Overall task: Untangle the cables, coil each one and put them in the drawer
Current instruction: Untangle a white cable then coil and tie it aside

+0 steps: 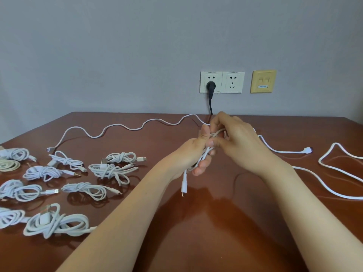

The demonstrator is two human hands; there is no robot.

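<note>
My left hand [193, 154] is closed around loops of a white cable [184, 183], whose plug end hangs down below the palm. My right hand [235, 140] pinches the same cable just above the left fingers; the cable's free length trails left across the brown table [216, 222] in a wavy line. Several coiled and knotted white cables [110, 169] lie in rows on the table's left part. Two loose white cables lie at the right, one [284, 151] ending in a plug, another [334, 163] bent into an open loop. No drawer is in view.
On the grey wall behind the table sit two white sockets [222, 82], with a black plug [211, 86] in the left one and its black cord dropping behind the table. A yellow data outlet [263, 81] is to their right.
</note>
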